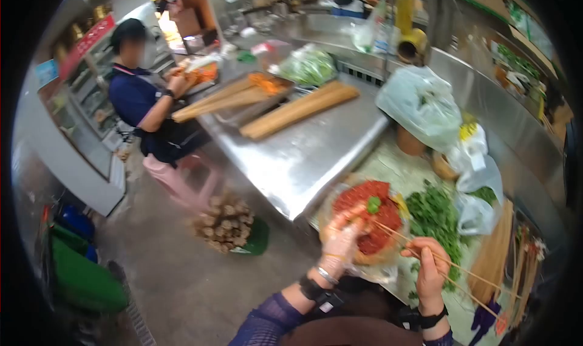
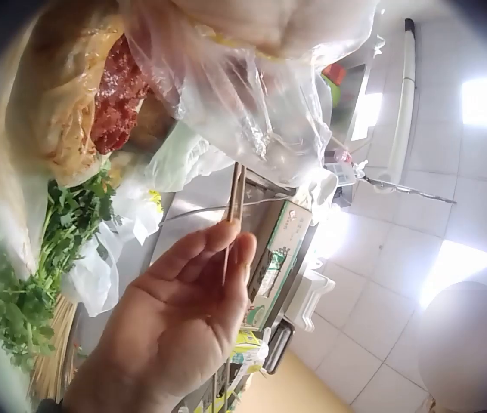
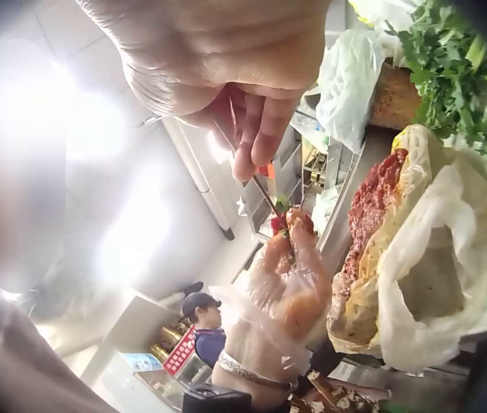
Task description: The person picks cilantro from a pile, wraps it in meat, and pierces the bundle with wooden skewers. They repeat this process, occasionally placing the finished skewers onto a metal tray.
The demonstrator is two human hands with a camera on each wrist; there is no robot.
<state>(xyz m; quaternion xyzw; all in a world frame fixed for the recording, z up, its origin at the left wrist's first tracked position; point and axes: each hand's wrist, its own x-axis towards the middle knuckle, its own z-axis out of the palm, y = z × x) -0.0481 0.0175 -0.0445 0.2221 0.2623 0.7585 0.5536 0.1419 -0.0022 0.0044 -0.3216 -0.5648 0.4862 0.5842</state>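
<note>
My left hand (image 1: 341,239), in a clear plastic glove, pinches a small red and green piece (image 3: 283,220) at the tips of thin wooden skewers. The skewers (image 1: 446,262) run from there to my right hand (image 1: 430,267), which is bare and grips them between thumb and fingers. Just beneath and behind the left hand is a plastic-lined container of red, sauced food (image 1: 379,243). Leafy green herbs (image 1: 432,215) lie to the right of it. In the left wrist view the right hand (image 2: 179,314) holds the skewers upright; the gloved left hand (image 3: 282,297) shows in the right wrist view.
A steel table (image 1: 285,170) ahead bears bundled sticks (image 1: 300,110) and a tray. Plastic bags (image 1: 422,103) stand behind the herbs; more skewers (image 1: 493,249) lie at right. At left a person (image 1: 136,85) handles orange food. A basket of skewered pieces (image 1: 225,224) is on the floor.
</note>
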